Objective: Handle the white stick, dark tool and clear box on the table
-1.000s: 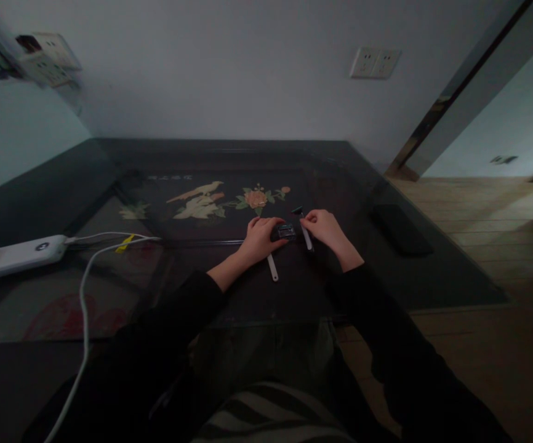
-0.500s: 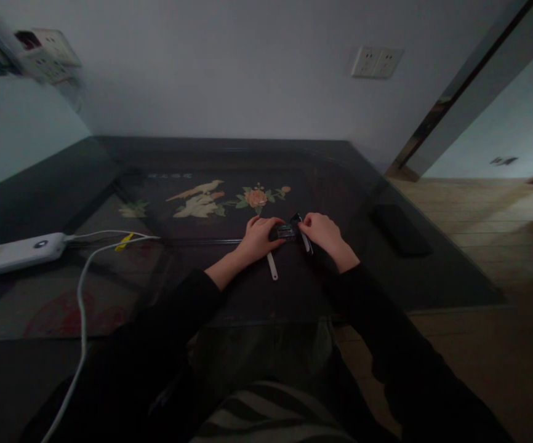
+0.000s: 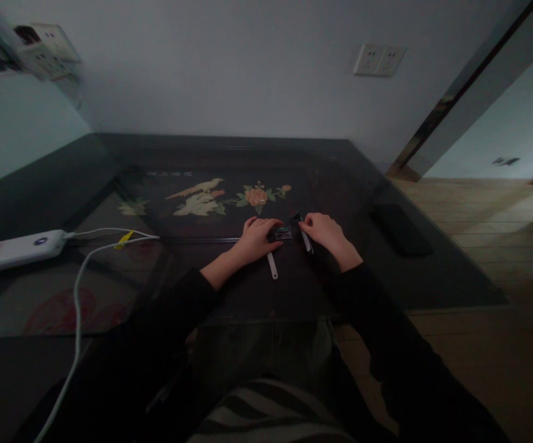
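My left hand (image 3: pixel 261 237) is closed around a small dark rectangular object (image 3: pixel 284 234) whose open, framed-looking side faces right; its exact kind is too dim to tell. My right hand (image 3: pixel 322 231) pinches a thin black piece with a pale, shiny strip (image 3: pixel 306 240), angled beside that object. A narrow gap of dark tabletop shows between the two pieces. Under the left hand's edge, a flat white stick (image 3: pixel 272 267) with a hole at its near end lies on the table, its far end hidden.
The dark glass-topped table (image 3: pixel 248 295) bears a bird-and-flower picture (image 3: pixel 255 197). At the left lies a white power strip (image 3: pixel 17 251) with a white cable (image 3: pixel 79 295) and a yellow tag (image 3: pixel 123 240). A flat black object (image 3: pixel 401 229) rests at the right. Sockets (image 3: pixel 380 59) sit on the wall behind.
The two dark pieces are now a little farther apart. My left hand has shifted slightly left with its object, while the right hand has barely moved. The white stick stays put.
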Action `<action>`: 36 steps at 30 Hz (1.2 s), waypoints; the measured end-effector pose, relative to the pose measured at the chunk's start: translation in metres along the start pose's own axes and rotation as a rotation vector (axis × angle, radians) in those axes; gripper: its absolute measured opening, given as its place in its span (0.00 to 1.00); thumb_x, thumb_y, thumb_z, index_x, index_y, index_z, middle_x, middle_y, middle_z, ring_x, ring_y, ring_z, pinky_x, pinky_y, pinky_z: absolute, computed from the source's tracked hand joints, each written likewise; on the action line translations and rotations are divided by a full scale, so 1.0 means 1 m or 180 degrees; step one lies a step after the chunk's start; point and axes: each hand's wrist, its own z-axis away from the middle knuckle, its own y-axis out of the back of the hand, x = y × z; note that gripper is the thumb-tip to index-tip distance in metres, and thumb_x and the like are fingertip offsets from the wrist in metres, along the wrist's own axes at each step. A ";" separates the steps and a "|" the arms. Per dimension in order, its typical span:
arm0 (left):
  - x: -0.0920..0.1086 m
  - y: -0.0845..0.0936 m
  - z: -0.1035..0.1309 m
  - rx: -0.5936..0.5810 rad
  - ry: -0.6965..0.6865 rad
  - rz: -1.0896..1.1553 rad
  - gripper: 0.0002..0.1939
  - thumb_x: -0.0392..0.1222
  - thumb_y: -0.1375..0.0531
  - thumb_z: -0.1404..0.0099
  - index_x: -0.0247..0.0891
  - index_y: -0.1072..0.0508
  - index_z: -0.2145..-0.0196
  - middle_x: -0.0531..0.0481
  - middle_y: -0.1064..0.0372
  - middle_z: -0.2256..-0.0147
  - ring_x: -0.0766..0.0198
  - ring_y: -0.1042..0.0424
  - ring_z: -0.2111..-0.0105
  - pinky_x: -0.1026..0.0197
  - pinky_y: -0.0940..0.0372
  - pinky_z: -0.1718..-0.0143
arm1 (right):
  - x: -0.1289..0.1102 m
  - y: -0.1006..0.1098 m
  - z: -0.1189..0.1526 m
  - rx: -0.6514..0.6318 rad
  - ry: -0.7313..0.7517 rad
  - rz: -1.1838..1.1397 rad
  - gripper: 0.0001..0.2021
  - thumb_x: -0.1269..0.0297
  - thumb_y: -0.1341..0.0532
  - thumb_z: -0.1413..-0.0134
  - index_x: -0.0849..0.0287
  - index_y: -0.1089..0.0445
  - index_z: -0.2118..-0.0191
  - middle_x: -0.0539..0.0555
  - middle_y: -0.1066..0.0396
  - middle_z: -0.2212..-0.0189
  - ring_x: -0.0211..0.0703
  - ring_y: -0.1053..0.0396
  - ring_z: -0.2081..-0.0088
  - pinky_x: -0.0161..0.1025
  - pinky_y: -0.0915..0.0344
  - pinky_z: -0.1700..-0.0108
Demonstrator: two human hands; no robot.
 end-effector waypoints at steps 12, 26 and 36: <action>0.003 0.004 0.001 0.0024 0.0084 0.0057 0.22 0.43 0.34 0.36 0.43 0.30 0.45 0.46 0.27 0.44 0.53 0.33 0.39 0.43 0.54 0.32 | 0.005 -0.001 -0.001 0.0478 0.0103 -0.0129 0.13 0.54 0.39 0.36 0.57 0.23 0.65 0.60 0.22 0.63 0.50 0.25 0.63 0.41 0.38 0.63; 0.002 0.003 0.000 0.0022 0.0098 -0.0163 0.23 0.45 0.35 0.35 0.41 0.28 0.44 0.43 0.27 0.44 0.51 0.33 0.39 0.44 0.51 0.33 | -0.005 -0.011 -0.003 0.0380 0.1854 -0.0808 0.08 0.75 0.38 0.42 0.60 0.21 0.64 0.54 0.30 0.66 0.43 0.32 0.63 0.39 0.38 0.58; 0.000 0.003 0.000 0.0055 0.0054 -0.0144 0.21 0.46 0.35 0.36 0.44 0.26 0.46 0.44 0.26 0.46 0.50 0.32 0.41 0.43 0.49 0.36 | -0.004 -0.009 -0.004 0.0132 0.1776 -0.0498 0.13 0.75 0.41 0.37 0.59 0.19 0.57 0.58 0.25 0.57 0.47 0.29 0.55 0.41 0.35 0.51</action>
